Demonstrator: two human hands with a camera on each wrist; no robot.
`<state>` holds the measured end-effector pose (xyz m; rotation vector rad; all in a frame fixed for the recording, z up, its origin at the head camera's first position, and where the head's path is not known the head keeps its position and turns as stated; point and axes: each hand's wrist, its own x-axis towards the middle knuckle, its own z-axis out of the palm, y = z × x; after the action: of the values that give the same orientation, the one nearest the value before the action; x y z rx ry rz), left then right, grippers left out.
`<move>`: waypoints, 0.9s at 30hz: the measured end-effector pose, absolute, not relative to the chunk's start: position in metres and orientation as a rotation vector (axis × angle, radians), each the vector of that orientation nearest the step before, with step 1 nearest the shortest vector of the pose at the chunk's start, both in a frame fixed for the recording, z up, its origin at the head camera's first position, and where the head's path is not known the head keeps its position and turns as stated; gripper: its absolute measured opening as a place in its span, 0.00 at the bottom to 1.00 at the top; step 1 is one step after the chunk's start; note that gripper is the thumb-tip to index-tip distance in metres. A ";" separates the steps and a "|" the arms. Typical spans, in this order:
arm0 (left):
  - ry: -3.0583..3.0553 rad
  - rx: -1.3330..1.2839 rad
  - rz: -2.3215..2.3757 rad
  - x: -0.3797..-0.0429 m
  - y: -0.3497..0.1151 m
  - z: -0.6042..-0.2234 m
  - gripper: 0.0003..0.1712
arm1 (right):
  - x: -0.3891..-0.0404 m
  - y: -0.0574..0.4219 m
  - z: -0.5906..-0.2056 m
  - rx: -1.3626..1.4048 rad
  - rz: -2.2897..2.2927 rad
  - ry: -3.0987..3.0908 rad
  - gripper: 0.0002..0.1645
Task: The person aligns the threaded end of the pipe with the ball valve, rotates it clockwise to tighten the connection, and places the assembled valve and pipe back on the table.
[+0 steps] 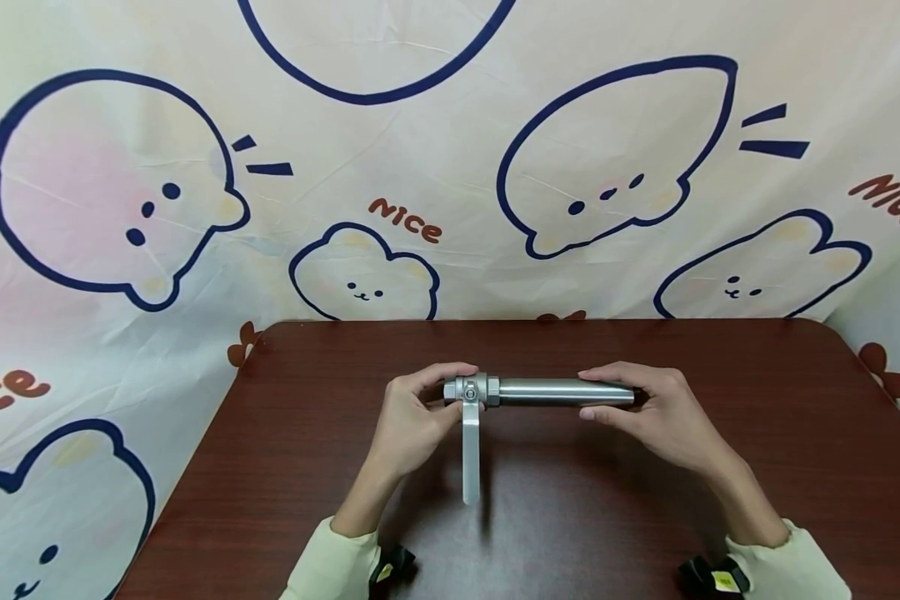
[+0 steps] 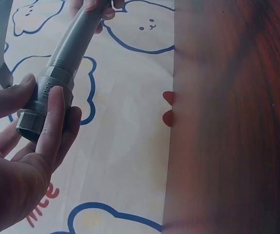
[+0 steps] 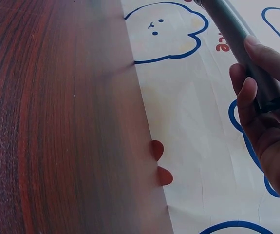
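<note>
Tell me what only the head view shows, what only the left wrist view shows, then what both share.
Only the head view: pale yellow fabric sleeves and black wrist-worn devices.

Only the left wrist view: the dark, hollow mouth and the lettering of the silver metal valve.

Both: that valve with its flat grey metal lever, the smooth silver metal tube, the left grip on the valve, the right grip on the tube, the dark brown wood-grained table and the pale cartoon-print cloth.

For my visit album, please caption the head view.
Left hand grips a levered valve, right hand the metal tube joined to it, held above a brown table.
</note>
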<state>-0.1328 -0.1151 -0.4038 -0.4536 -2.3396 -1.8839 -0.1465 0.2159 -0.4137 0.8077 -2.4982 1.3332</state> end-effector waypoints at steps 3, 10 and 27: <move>-2.336 -0.458 -1.887 -0.133 -0.115 -0.403 0.24 | -0.147 0.217 -0.414 0.798 1.349 -2.509 0.27; -2.330 -0.456 -1.902 -0.132 -0.115 -0.402 0.24 | -0.147 0.218 -0.414 0.783 1.406 -2.546 0.25; -2.305 -0.442 -1.914 -0.133 -0.113 -0.403 0.24 | -0.149 0.216 -0.417 0.817 1.325 -2.472 0.33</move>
<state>-0.1329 -0.1126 -0.4031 -0.4418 -2.3048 -1.9145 -0.1491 0.2158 -0.4172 0.8168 -2.4718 1.3246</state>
